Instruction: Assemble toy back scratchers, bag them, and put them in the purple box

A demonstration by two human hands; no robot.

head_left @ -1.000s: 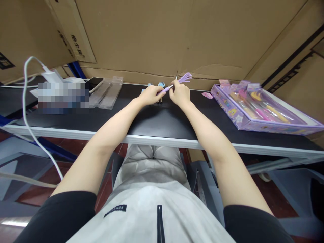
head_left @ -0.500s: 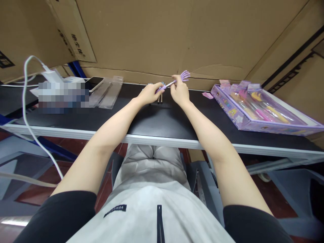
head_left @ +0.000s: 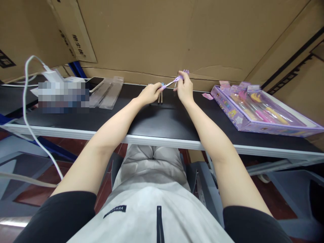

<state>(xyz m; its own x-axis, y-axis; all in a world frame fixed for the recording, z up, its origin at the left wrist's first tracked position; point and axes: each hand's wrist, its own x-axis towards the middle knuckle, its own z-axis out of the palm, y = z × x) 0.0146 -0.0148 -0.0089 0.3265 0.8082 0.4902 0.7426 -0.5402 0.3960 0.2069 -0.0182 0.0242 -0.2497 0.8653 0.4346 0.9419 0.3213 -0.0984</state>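
Observation:
A purple back scratcher (head_left: 170,84) with a finger-shaped head and a thin metal shaft is held slantwise between my hands, above the back of the table. Its purple grip end sits closed in the fingers of my left hand (head_left: 150,93). My right hand (head_left: 185,90) is closed around the head, whose purple tips show above the fingers. Behind and beneath my left hand lie similar slim pieces (head_left: 161,98) with blue ends and metal shafts, partly hidden by that hand.
On the right stands a purple display box (head_left: 265,130) of packaged pink and yellow scratchers, beside a small pink tag (head_left: 207,96). To the left are clear plastic sleeves (head_left: 111,92), a phone (head_left: 95,83) and a white cable (head_left: 26,98). Cardboard (head_left: 152,37) walls the back.
My right hand has shifted slightly right and its fingers now cover more of the scratcher's head, which has turned. My left hand stays almost in place on the grip.

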